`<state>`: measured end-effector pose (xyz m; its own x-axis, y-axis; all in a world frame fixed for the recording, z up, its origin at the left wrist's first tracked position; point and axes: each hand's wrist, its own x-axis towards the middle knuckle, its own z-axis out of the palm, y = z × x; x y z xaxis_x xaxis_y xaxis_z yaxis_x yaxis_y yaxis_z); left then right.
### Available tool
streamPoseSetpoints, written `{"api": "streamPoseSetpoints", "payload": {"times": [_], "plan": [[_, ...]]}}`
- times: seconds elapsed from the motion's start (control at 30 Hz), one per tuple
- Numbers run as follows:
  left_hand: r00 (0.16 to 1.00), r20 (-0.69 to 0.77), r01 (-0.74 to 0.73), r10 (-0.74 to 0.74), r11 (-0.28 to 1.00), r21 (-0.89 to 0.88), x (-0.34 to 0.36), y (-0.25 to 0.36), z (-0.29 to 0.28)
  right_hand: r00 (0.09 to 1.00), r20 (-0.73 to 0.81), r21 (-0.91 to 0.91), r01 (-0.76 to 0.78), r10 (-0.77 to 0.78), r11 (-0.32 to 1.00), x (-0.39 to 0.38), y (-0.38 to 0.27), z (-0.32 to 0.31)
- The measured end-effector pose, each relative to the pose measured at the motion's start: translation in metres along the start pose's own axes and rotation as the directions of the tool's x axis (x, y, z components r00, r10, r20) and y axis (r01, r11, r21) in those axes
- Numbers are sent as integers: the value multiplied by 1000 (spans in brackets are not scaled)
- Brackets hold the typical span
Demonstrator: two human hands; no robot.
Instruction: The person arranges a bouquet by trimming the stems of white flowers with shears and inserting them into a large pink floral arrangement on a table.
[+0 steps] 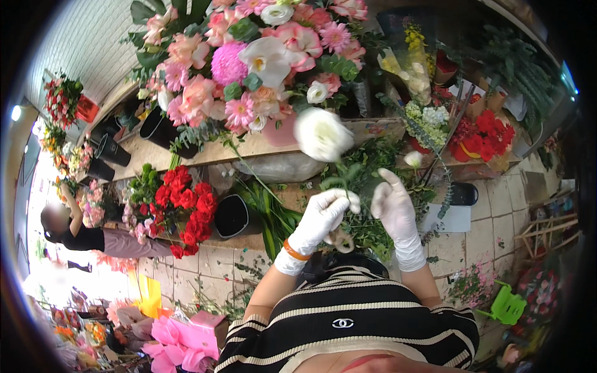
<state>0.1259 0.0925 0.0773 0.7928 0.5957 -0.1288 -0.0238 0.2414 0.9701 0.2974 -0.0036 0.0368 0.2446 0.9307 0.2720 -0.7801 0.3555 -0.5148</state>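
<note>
A white flower (323, 135) with layered petals, slightly blurred, stands up on its green stem in front of me. My left hand (326, 214), in a white glove with an orange band at the wrist, is closed around that stem below the bloom. To its right my right hand (397, 208), also gloved, is raised with fingers apart and nothing visible in it. Green foliage (367, 233) lies behind and beneath both hands. Beyond the bloom stands a large arrangement (249, 68) of pink, peach and white flowers.
A wooden bench (261, 144) runs across beyond my hands. Red roses (186, 205) and a black bucket (231, 216) stand to the left. At the right are red flowers (482, 135) and a green plastic stool (505, 304). Another person (78, 221) is at the far left.
</note>
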Motion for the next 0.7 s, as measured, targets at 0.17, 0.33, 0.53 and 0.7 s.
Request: {"api": "streamPoseSetpoints", "payload": {"times": [0.17,0.33,0.53,0.7], "plan": [[950,313,13,-19,1000,20,11,-20,-12,974,225,-730,178,-14,659,17,-18,10],[951,-27,-206,308,695,689,16,37,12,999,50,-777,42,-5,628,26,-54,39],[700,172,-162,693,-80,984,56,150,33,855,51,-804,341,-515,487,64,-106,36],[729,412,-1,547,-601,800,139,165,34,808,159,-726,485,-567,487,108,-105,45]]}}
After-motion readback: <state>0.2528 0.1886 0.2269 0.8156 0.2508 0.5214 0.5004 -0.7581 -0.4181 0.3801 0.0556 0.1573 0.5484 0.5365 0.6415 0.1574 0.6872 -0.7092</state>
